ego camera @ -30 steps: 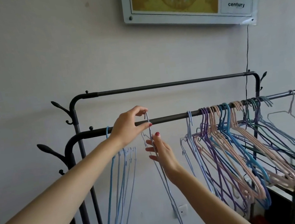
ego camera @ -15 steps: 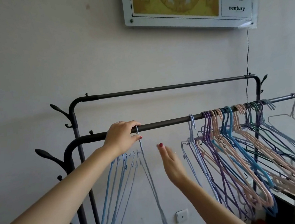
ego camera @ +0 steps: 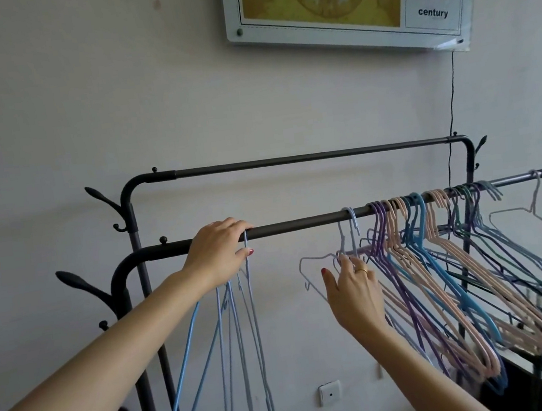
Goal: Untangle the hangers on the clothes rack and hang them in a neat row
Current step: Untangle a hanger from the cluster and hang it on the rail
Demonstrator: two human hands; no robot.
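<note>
The tangled bunch of thin purple, pink, blue and teal wire hangers (ego camera: 448, 272) hangs off the right half of the dark metal front rail of the clothes rack (ego camera: 299, 226), all splayed out and leaning on each other, and that's where I think it gets messy. The pale lilac wire hanger (ego camera: 334, 259) at the left edge of the bunch looks like it sits below the rail, seemingly caught on its neighbours instead of on the rail itself, so yanking it sideways could drag the purple ones along or pop a few hooks off the bar. The pale blue hook (ego camera: 351, 221) right above it sits alone on the rail and would probably slide too. Over on the left, the sorted pale blue wire hangers (ego camera: 241, 338) hang straight down in a tight group, maybe 4 or 5, hard to count. The left hand (ego camera: 219, 252) is curled loosely over the rail with the thumb underneath, touching the hook of the rightmost sorted one, more steadying than squeezing as far as I can tell. The right hand (ego camera: 353, 289) is mostly open, fingers reaching up at the neck of the lilac hanger, touching it but not clearly closed around it yet.
</note>
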